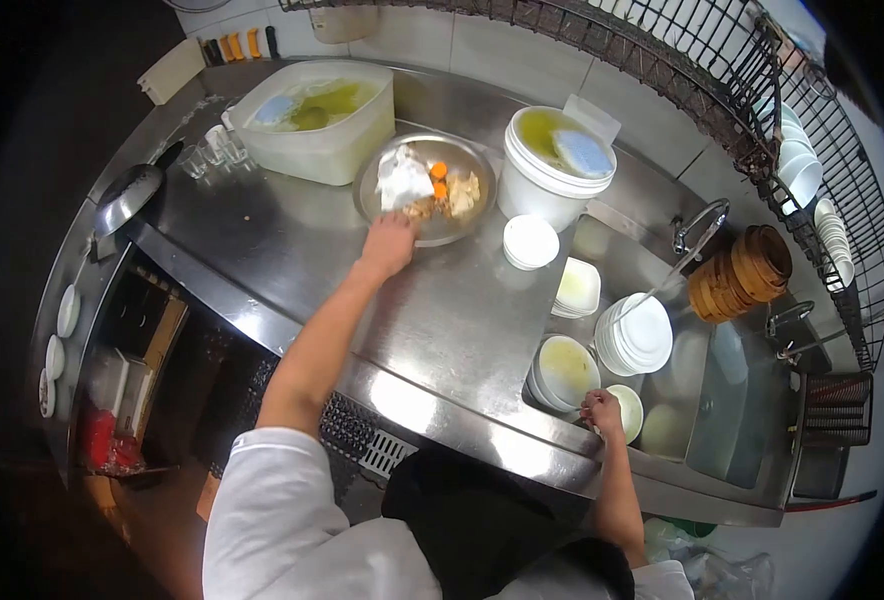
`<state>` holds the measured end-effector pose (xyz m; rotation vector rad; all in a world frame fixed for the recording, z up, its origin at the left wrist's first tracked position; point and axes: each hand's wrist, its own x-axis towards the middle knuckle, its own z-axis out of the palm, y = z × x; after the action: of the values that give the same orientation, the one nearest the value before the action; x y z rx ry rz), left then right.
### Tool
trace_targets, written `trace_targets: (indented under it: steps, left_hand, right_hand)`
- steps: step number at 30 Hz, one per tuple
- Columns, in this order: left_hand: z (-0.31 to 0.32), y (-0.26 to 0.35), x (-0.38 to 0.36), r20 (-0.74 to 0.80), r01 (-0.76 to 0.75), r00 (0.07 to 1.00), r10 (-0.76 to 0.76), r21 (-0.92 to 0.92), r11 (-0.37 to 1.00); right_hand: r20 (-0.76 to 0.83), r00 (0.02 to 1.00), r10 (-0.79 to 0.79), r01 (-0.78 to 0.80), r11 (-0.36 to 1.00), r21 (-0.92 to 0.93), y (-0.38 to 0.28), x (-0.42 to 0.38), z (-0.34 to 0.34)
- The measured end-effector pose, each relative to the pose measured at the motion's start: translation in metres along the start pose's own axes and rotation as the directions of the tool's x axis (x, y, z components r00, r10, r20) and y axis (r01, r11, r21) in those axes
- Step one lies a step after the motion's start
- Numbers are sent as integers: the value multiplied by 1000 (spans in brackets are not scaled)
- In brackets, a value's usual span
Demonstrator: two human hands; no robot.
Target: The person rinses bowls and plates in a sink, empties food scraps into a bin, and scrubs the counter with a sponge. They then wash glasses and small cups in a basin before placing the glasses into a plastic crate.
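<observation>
Reaching over the seven-o'clock edge of the metal bowl [451,230] on the table [432,305], the left hand [392,242] has a grip I cannot read; likewise the right hand [600,411], a small bowl [627,411] at its three o'clock, stacked bowls [565,368] at ten.

Bare left arm [324,340] stretched well forward, slanting right, only mildly bent at elbow; short white cloth sleeve [267,510] above elbow. Left wrist [372,267] roughly in line with forearm. Left hand [391,243] back upward, fingers forward, bent downward, tips partly hidden. Bare right forearm [617,495] closer to torso, angled slightly inward. Right hand [602,410] with fingers curled, grip unclear. Hands well apart.
</observation>
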<state>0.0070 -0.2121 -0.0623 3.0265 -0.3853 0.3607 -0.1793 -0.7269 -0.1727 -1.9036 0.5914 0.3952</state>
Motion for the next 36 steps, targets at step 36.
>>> trace_targets:
  steps: [36]
  left_hand:
    - [-33,256,-855,97,-395,-785,-612,-839,374]
  right_hand:
    - [492,840,229,-1,907,-421,-13,63,-15]
